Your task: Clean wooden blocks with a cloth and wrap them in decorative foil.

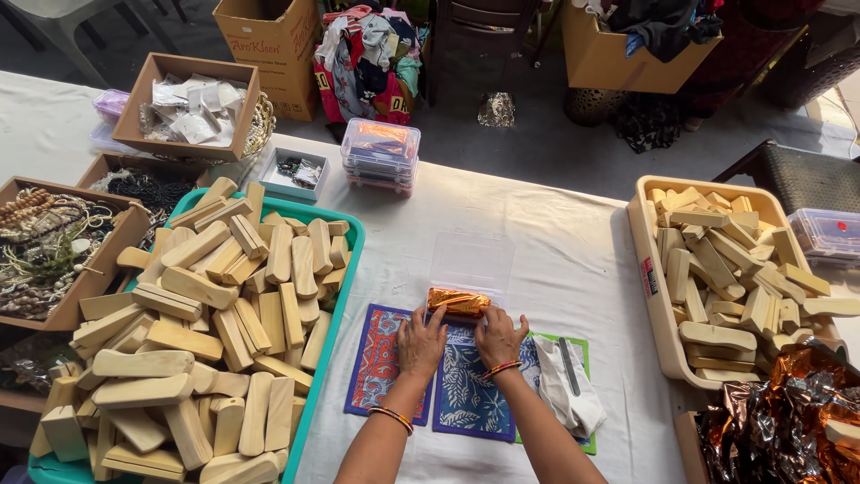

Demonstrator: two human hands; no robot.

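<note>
My left hand [421,341] and my right hand [499,337] rest side by side on patterned blue cloth mats [466,394], fingertips touching a block wrapped in shiny orange foil [458,302]. The wrapped block lies at the near edge of a clear plastic lid [472,262]. Both wrists wear bangles. Neither hand lifts the block; the fingers press against its near side.
A teal tray [345,296] heaped with pale wooden blocks fills the left. A beige tub [652,296] of similar blocks stands right, crumpled foil [779,417] below it. A white cloth and a dark tool [568,376] lie on a green mat. Boxes of beads and clear containers [380,155] sit behind.
</note>
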